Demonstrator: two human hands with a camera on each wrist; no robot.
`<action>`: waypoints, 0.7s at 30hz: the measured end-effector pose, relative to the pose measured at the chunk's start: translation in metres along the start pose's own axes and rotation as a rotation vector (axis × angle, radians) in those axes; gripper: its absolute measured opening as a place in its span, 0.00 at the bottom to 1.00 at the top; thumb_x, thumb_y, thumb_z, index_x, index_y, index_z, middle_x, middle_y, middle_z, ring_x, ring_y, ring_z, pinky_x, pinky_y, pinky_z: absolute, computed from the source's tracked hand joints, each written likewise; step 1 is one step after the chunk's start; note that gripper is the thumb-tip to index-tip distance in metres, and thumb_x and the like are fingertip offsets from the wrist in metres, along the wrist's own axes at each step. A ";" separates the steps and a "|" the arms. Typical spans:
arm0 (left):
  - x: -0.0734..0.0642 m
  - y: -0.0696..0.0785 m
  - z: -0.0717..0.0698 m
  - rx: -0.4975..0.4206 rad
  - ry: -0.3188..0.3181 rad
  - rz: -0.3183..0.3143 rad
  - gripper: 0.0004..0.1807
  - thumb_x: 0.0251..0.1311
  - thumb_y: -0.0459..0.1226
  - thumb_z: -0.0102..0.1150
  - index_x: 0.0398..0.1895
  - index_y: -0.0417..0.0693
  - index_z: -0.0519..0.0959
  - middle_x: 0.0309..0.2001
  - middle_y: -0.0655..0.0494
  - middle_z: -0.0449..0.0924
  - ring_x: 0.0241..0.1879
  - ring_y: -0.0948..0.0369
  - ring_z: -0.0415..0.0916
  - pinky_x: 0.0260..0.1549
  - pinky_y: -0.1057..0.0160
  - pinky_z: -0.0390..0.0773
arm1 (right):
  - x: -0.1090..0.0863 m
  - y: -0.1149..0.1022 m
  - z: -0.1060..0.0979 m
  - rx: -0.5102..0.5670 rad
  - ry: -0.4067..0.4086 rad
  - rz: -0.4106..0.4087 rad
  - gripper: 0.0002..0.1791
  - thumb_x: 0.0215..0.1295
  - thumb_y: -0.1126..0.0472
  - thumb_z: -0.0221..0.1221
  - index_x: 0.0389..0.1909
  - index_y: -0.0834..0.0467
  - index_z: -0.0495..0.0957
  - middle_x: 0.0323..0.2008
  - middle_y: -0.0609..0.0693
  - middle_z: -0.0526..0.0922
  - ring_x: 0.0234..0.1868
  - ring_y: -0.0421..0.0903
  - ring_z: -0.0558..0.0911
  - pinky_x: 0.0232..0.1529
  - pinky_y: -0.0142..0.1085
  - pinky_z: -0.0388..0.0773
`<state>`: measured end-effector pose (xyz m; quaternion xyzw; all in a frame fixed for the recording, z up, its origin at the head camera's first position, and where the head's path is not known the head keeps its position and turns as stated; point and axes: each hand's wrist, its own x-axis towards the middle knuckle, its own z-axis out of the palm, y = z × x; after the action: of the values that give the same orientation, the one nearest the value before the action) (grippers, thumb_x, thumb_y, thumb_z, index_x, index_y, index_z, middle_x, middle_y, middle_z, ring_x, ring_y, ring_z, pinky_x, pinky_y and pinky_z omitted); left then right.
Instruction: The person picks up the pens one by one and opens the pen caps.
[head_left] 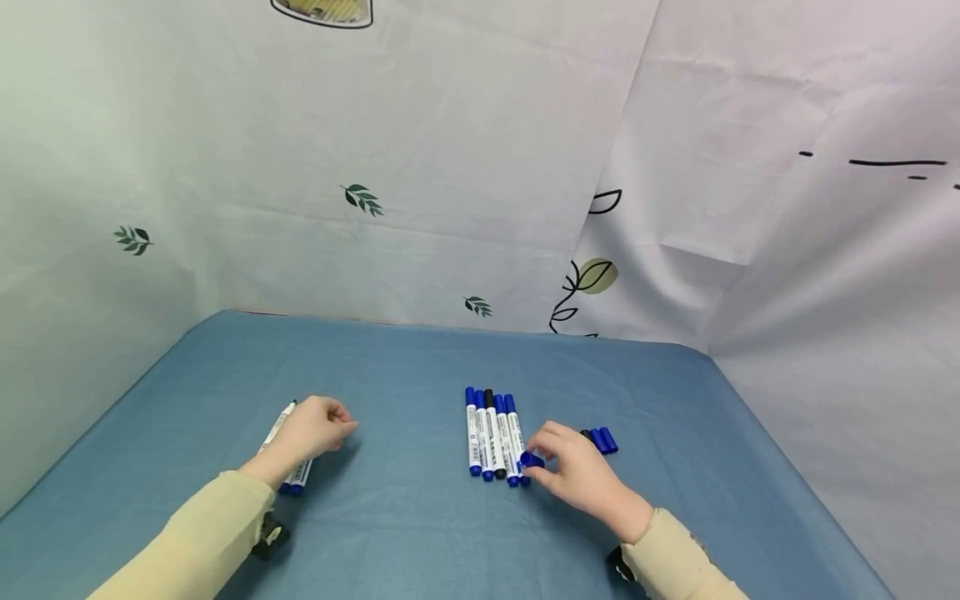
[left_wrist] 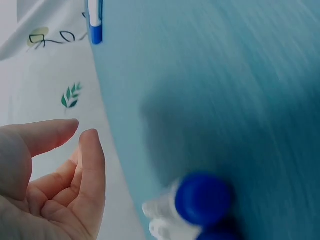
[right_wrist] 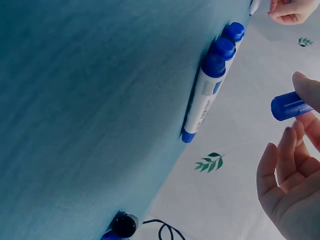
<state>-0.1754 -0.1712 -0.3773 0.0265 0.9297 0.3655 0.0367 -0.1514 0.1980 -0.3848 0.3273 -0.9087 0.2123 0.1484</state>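
Observation:
Between the thumb and fingers of my right hand (head_left: 581, 475) is a blue marker cap (right_wrist: 290, 105), pinched above the cloth. Just left of it, a row of capped whiteboard markers (head_left: 483, 429) lies side by side; most have blue caps and one a black cap. My left hand (head_left: 315, 429) hovers with fingers bent and holds nothing; its thumb and index fingertips are close but apart in the left wrist view. Beneath that hand and wrist lie more markers (head_left: 298, 477), partly hidden, their blue ends toward me.
Right of my right hand, loose caps (head_left: 602, 440), blue and black, lie together. A blue cloth (head_left: 405, 517) covers the table. White patterned fabric (head_left: 450, 150) hangs behind it and along the sides.

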 end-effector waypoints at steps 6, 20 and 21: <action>0.003 0.008 0.013 -0.058 -0.002 0.009 0.07 0.59 0.33 0.59 0.28 0.36 0.78 0.24 0.50 0.78 0.23 0.62 0.76 0.25 0.61 0.78 | 0.001 -0.001 -0.001 0.073 -0.018 0.050 0.11 0.52 0.62 0.69 0.32 0.52 0.76 0.28 0.41 0.75 0.29 0.34 0.75 0.32 0.33 0.78; 0.009 0.024 0.038 -0.137 -0.023 -0.029 0.06 0.58 0.33 0.60 0.29 0.37 0.79 0.25 0.50 0.79 0.24 0.62 0.78 0.27 0.61 0.80 | 0.003 0.000 -0.002 0.156 -0.033 0.100 0.13 0.51 0.69 0.67 0.32 0.54 0.74 0.31 0.43 0.78 0.33 0.39 0.79 0.35 0.37 0.79; 0.009 0.026 0.040 -0.136 -0.024 -0.028 0.06 0.59 0.33 0.60 0.29 0.37 0.79 0.25 0.50 0.79 0.24 0.62 0.78 0.27 0.61 0.80 | 0.003 0.000 -0.002 0.155 -0.042 0.103 0.12 0.52 0.69 0.67 0.35 0.55 0.76 0.32 0.44 0.79 0.34 0.40 0.80 0.35 0.38 0.79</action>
<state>-0.1805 -0.1246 -0.3889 0.0155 0.9026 0.4268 0.0547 -0.1530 0.1979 -0.3816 0.2950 -0.9081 0.2826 0.0923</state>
